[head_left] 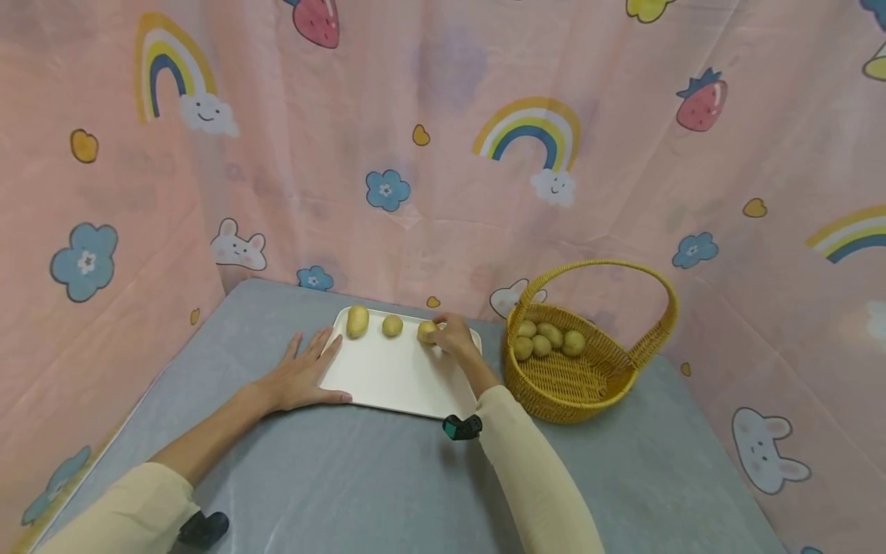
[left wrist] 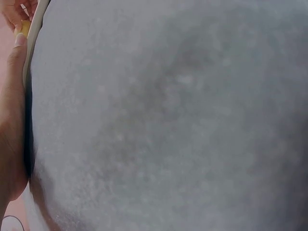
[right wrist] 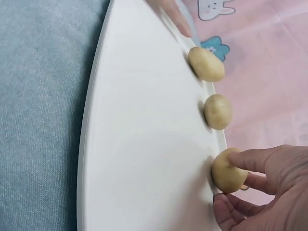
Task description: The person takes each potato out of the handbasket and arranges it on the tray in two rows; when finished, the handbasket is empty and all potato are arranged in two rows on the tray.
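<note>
A white tray (head_left: pixel 394 377) lies on the cloth-covered table, with three potatoes in a row along its far edge. The left potato (head_left: pixel 357 322) is longer than the middle potato (head_left: pixel 391 325). My right hand (head_left: pixel 458 338) holds the right potato (right wrist: pixel 228 172) between thumb and fingers at the tray's far side. With fingers spread, my left hand (head_left: pixel 296 378) rests on the tray's left edge, the thumb at the near corner. The left wrist view shows mostly cloth, with part of the left hand (left wrist: pixel 12 120) at its side.
A yellow woven basket (head_left: pixel 554 412) with a tall arched handle stands right of the tray. Inside it, several potatoes (head_left: pixel 550 335) lie towards the left. A pink printed curtain (head_left: pixel 443 231) hangs behind and beside the grey table cloth (head_left: pixel 360 485).
</note>
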### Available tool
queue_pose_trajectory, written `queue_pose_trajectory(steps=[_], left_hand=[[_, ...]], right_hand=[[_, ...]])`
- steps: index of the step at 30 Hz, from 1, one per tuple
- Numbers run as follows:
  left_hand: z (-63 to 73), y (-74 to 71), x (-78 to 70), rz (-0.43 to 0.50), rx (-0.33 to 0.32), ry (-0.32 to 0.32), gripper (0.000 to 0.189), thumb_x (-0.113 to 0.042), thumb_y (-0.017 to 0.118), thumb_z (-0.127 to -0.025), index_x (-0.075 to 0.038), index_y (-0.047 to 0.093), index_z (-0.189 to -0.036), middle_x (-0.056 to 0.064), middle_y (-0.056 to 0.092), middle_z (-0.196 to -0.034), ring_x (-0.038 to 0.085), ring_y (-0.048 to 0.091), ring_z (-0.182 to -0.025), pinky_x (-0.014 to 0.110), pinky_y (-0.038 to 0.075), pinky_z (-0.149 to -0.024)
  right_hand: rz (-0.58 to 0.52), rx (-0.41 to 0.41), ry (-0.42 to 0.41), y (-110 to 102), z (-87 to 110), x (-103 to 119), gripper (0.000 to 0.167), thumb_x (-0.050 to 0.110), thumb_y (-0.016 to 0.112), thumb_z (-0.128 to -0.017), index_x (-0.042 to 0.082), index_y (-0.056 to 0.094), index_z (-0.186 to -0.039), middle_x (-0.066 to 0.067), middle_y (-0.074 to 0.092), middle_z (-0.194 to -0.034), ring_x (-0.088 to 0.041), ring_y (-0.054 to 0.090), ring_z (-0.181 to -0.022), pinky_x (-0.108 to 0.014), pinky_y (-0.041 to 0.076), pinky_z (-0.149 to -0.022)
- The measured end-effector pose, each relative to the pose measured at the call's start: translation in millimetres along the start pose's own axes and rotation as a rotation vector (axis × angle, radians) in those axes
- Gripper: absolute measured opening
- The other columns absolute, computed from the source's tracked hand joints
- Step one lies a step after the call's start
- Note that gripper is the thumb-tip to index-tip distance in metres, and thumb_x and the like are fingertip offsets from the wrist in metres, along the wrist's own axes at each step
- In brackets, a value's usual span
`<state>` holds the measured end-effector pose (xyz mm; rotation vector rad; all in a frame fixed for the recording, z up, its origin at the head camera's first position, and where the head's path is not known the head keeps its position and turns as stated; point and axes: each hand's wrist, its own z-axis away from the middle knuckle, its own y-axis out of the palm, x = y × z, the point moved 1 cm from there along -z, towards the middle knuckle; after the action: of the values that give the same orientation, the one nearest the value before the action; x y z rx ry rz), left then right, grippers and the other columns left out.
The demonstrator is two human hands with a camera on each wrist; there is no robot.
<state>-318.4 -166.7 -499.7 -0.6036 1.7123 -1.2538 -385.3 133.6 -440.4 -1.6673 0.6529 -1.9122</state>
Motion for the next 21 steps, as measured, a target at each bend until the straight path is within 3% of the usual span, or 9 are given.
queue_pose_trajectory(steps=[4, 12, 17, 21], left_hand=[[-0.9, -0.3, -0.7, 0.007, 0.001, -0.002, 0.117, -0.071, 0.066, -0.089, 0.002, 0.017, -0.166, 0.027, 0.007, -0.175, 0.045, 0.007, -0.164, 0.071, -0.006, -0.126], [-0.8, -0.8, -0.8, 0.008, 0.0, 0.003, 0.118, -0.072, 0.066, -0.089, 0.003, 0.017, -0.166, 0.027, 0.008, -0.175, 0.046, 0.007, -0.164, 0.071, -0.006, -0.126], [-0.9, 0.3, 0.1, 0.005, -0.006, 0.006, 0.118, -0.072, 0.066, -0.088, 0.003, 0.017, -0.166, 0.028, 0.008, -0.175, 0.045, 0.007, -0.164, 0.071, -0.005, -0.126], [-1.0, 0.9, 0.7, 0.012, -0.009, 0.01, 0.118, -0.072, 0.066, -0.088, 0.003, 0.017, -0.166, 0.028, 0.008, -0.174, 0.046, 0.008, -0.163, 0.071, -0.005, -0.126]], right_hand=[[-0.005, 0.012, 0.003, -2, 0.4, 0, 0.055, 0.017, 0.074, -0.094, 0.001, 0.058, -0.144, -0.022, 0.057, -0.152, -0.038, 0.057, -0.137, -0.049, 0.046, -0.117], [0.002, 0.011, -0.063, -9, 12.2, 1, 0.06, 0.018, 0.073, -0.095, -0.002, 0.053, -0.148, -0.021, 0.054, -0.156, -0.04, 0.046, -0.149, -0.052, 0.038, -0.124], [0.031, -0.031, -0.127, -21, 34.0, 0, 0.051, 0.019, 0.071, -0.098, -0.002, 0.058, -0.142, -0.022, 0.058, -0.151, -0.043, 0.053, -0.142, -0.055, 0.045, -0.116], [0.032, -0.063, -0.178, -44, 60.2, 1, 0.042, 0.02, 0.069, -0.099, -0.002, 0.063, -0.135, -0.028, 0.065, -0.136, -0.044, 0.064, -0.122, -0.052, 0.056, -0.097]])
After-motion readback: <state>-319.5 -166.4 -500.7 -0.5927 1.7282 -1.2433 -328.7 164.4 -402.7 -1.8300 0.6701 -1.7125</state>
